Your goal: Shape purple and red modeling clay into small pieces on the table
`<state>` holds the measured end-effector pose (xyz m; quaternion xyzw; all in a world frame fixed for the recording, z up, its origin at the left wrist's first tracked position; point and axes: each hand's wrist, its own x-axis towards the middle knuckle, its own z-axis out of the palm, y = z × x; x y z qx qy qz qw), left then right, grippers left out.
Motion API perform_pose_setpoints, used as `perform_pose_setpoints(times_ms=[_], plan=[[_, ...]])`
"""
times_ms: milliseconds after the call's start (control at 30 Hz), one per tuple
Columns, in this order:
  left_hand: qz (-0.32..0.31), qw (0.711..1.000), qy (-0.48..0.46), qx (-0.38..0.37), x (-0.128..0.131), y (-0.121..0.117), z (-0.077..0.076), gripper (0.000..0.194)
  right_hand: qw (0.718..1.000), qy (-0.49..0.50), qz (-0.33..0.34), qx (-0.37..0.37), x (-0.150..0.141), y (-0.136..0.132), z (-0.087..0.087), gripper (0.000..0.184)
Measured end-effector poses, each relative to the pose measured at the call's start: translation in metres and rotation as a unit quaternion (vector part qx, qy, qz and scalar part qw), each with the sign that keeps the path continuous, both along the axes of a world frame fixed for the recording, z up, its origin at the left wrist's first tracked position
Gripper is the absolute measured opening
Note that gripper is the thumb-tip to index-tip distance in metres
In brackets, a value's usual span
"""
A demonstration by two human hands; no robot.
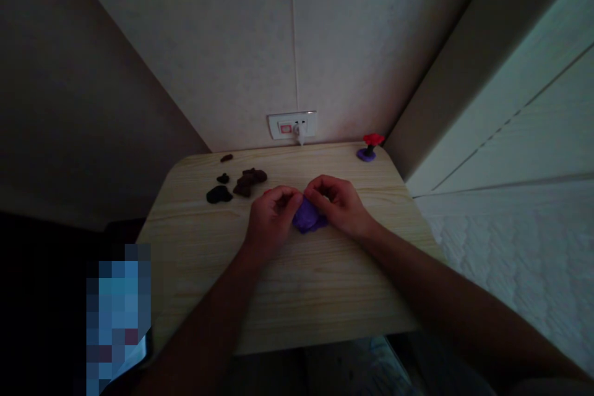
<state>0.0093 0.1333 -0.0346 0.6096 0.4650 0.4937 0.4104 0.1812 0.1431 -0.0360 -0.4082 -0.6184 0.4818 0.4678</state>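
Observation:
A lump of purple modelling clay (307, 216) is between my two hands, low over the middle of the wooden table (297, 284). My left hand (275, 213) pinches its upper left edge with thumb and index finger. From the other side my right hand (338, 201) pinches the top right of the same lump, the fingertips of both hands almost meeting. Just behind my left hand a bit of red (266, 193) shows, mostly hidden. Whether the purple lump touches the tabletop I cannot tell.
Brown clay pieces (250, 182) and black clay pieces (219, 194) lie at the table's left back. A small figure with a red top (373, 139) on a purple base stands at the back right corner. A wall socket (292, 126) with a plug is behind the table.

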Motion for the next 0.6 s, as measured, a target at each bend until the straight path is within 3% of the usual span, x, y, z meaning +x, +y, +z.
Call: perform_pose_setpoints(times_ms=[200,367,600], plan=[[0.016,1.000,-0.015,-0.017,0.0007,-0.0004,-0.0055,0.018,0.999,-0.027,0.010,0.026,-0.0014,-0.0032,-0.0024,0.024],[0.022,0.999,-0.040,-0.014,0.0008,-0.0004,-0.0033,0.014,1.000,-0.002,0.017,0.002,-0.0020,-0.0030,-0.0005,0.031],[0.026,0.993,-0.106,-0.041,0.0027,0.0047,-0.0018,0.017,0.999,0.022,-0.022,0.031,-0.0023,-0.0001,-0.0031,0.023]])
